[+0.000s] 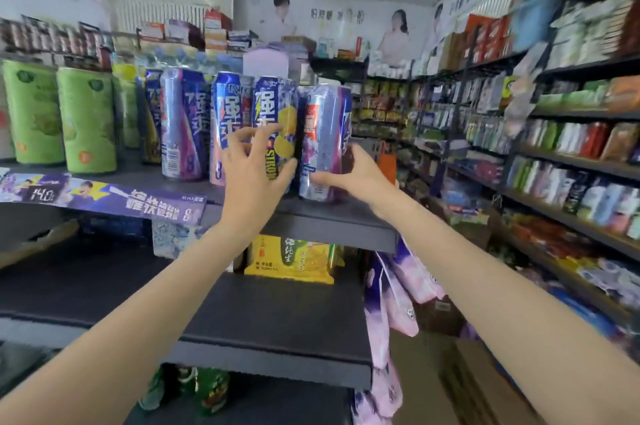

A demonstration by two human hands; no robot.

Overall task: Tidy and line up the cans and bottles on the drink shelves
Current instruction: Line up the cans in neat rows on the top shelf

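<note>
In a shop aisle, tall blue-purple drink cans (183, 123) stand on the dark grey metal shelf (329, 220). The left hand (254, 168) curls round the lemon-printed can (275, 127); the right hand (349, 172) grips the end purple can (323, 140).

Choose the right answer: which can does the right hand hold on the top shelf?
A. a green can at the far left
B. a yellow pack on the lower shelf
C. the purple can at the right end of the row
C: the right hand curls around the purple can at the right end of the row on the top shelf.
</note>
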